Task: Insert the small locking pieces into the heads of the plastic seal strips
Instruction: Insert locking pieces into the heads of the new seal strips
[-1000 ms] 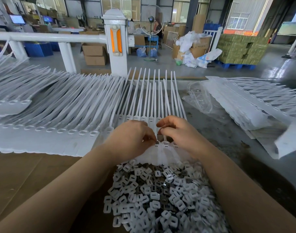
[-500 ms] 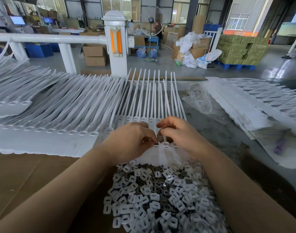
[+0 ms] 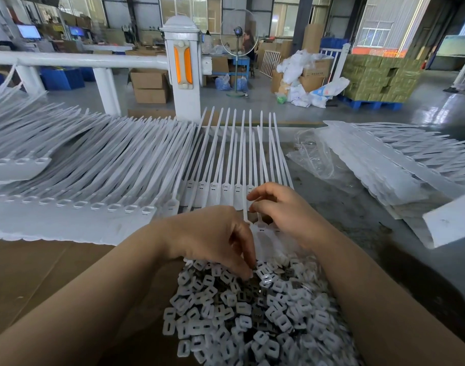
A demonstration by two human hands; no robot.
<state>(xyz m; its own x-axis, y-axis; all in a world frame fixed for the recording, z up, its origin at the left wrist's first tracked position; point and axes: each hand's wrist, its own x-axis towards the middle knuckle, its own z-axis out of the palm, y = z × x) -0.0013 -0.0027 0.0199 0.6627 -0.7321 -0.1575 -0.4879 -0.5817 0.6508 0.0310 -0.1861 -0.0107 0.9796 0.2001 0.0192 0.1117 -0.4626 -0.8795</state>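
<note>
Across the left and centre of the frame lie fanned rows of white seal strips (image 3: 99,165) on brown cardboard (image 3: 41,276), their heads toward the viewer. At lower centre the left hand (image 3: 212,239) reaches its curled fingertips into the pile of small locking pieces (image 3: 247,313), though whether it pinches 1 cannot be told. Just right, the right hand (image 3: 284,207) pinches a strip head (image 3: 260,228); clear plastic wrap (image 3: 313,157) and more strip stacks (image 3: 400,165) fill the right.
</note>
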